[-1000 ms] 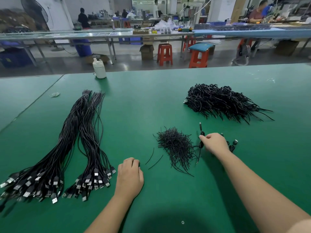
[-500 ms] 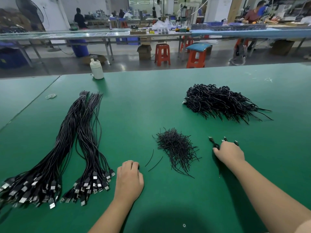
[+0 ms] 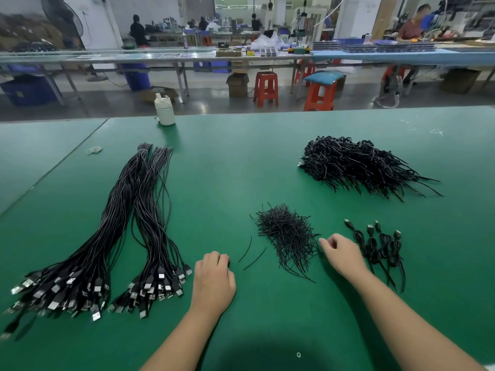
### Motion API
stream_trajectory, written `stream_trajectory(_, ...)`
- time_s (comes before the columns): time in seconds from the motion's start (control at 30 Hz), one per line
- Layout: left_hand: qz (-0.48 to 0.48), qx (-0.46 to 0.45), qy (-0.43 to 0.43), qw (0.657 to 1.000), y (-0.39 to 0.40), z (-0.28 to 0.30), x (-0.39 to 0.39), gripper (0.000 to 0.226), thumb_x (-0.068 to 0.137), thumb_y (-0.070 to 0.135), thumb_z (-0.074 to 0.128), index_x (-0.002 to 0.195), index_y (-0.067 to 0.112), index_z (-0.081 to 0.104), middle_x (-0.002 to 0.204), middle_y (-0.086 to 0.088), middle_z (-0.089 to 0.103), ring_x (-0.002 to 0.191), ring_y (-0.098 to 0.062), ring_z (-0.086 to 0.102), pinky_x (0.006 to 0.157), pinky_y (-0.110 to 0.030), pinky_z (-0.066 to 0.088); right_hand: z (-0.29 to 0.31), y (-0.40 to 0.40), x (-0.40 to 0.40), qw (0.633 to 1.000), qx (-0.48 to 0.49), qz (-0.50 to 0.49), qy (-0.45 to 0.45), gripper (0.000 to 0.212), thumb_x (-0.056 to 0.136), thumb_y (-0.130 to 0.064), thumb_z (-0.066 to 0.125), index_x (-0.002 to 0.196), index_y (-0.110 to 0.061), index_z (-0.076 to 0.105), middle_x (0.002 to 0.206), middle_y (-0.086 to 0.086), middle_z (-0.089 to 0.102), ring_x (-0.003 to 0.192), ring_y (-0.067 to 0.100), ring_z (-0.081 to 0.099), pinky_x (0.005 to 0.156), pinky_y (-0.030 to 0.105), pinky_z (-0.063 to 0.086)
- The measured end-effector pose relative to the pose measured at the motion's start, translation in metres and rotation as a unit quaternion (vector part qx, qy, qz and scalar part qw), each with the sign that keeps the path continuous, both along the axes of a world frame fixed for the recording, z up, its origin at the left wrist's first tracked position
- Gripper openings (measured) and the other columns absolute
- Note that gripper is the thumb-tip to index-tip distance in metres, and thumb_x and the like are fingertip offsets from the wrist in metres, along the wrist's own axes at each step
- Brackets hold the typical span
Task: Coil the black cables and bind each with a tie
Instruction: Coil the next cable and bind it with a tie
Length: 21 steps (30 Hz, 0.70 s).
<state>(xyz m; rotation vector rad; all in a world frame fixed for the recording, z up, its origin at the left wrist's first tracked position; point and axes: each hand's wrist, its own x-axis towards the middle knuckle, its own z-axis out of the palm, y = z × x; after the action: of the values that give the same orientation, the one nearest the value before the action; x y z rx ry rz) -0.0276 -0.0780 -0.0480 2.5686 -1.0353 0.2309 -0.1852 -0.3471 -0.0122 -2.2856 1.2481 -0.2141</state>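
Observation:
Two long bundles of straight black USB cables lie on the left of the green table, plugs toward me. A small pile of black ties sits in the middle, with two loose ties to its left. Several coiled, tied cables lie in a row to the right. My right hand hovers between that row and the tie pile, fingers loosely bent, fingertips at the pile's right edge, with nothing visibly held. My left hand rests on the table, fingers loosely curled and holding nothing.
A large heap of coiled black cables lies at the back right. A white bottle stands at the table's far edge, and a small rubber band lies at far left. Beyond are benches, red stools and people.
My right hand set a coiled cable down in the row at the right, let go, and moved back left to the tie pile. The left hand stayed put.

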Motion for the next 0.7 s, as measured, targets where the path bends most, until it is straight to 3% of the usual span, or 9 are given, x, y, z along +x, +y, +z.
stream_trajectory(0.1, -0.012, 0.058, -0.002, 0.998, 0.000, 0.006, 0.003, 0.018, 0.080, 0.009, 0.061, 0.095, 0.017, 0.067, 0.088, 0.005, 0.057, 0.084, -0.018, 0.053, 0.076, -0.030, 0.042, -0.008, 0.015, 0.002, 0.998, 0.046, -0.021, -0.028, 0.032, 0.100, -0.036, 0.049, 0.080, -0.012, 0.053, 0.072, 0.000, 0.055, 0.060, 0.015, 0.046, 0.056, 0.029, 0.037)
stream_trajectory(0.2, -0.030, 0.152, -0.019, 0.988, 0.001, 0.023, 0.023, 0.039, 0.085, 0.006, 0.048, 0.116, 0.024, 0.062, 0.109, 0.006, 0.059, 0.109, -0.017, 0.050, 0.095, -0.032, 0.036, -0.002, 0.013, 0.001, 0.997, 0.077, -0.019, -0.022, 0.030, 0.101, -0.037, 0.048, 0.083, -0.013, 0.053, 0.077, 0.001, 0.056, 0.065, 0.015, 0.047, 0.058, 0.029, 0.037)
stream_trajectory(0.33, 0.022, 0.325, 0.003, 0.945, 0.023, 0.049, 0.062, 0.056, 0.085, 0.006, 0.049, 0.138, 0.025, 0.046, 0.142, -0.007, 0.043, 0.141, -0.031, 0.025, 0.111, -0.048, 0.026, 0.002, 0.010, -0.003, 0.992, 0.124, -0.006, -0.025, 0.030, 0.101, -0.037, 0.048, 0.091, -0.010, 0.056, 0.083, 0.005, 0.058, 0.071, 0.017, 0.049, 0.064, 0.031, 0.040)
stream_trajectory(0.5, 0.042, 0.378, -0.009, 0.925, 0.047, 0.059, 0.080, 0.031, 0.091, 0.006, 0.045, 0.119, 0.020, 0.053, 0.122, -0.003, 0.054, 0.118, -0.024, 0.044, 0.101, -0.040, 0.036, 0.002, 0.011, -0.005, 0.992, 0.122, 0.003, -0.020, 0.029, 0.100, -0.036, 0.051, 0.089, -0.010, 0.055, 0.081, 0.003, 0.056, 0.069, 0.016, 0.048, 0.062, 0.030, 0.039)
stream_trajectory(0.7, -0.001, 0.378, -0.062, 0.924, 0.052, 0.060, 0.085, 0.034, 0.089, 0.008, 0.049, 0.118, 0.023, 0.054, 0.116, -0.001, 0.048, 0.114, -0.023, 0.043, 0.091, -0.035, 0.035, 0.003, 0.013, -0.004, 0.995, 0.098, 0.018, -0.005, 0.029, 0.100, -0.035, 0.051, 0.086, -0.011, 0.056, 0.083, 0.003, 0.058, 0.069, 0.015, 0.050, 0.059, 0.027, 0.039)
